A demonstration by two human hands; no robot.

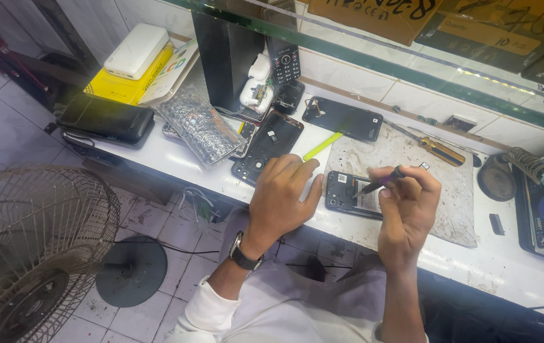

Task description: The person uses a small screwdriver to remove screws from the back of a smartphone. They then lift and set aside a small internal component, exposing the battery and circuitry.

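An opened black phone (348, 190) with its back off lies on a stained grey work mat (450, 184) at the bench's front edge. My left hand (283, 197), a black watch on its wrist, rests beside the phone's left end and steadies it. My right hand (407, 206) grips a thin dark tool (377, 183) like a pen. The tool's tip touches the phone's exposed inside near the battery.
More opened phones (265, 145) (343, 119), a yellow-green pry stick (323, 145), a keypad phone (283, 62), a silver foil bag (199, 124), a black pouch (106, 119), a screwdriver (437, 150) and a soldering iron stand (529, 164) crowd the white bench. A floor fan (24, 241) stands at left.
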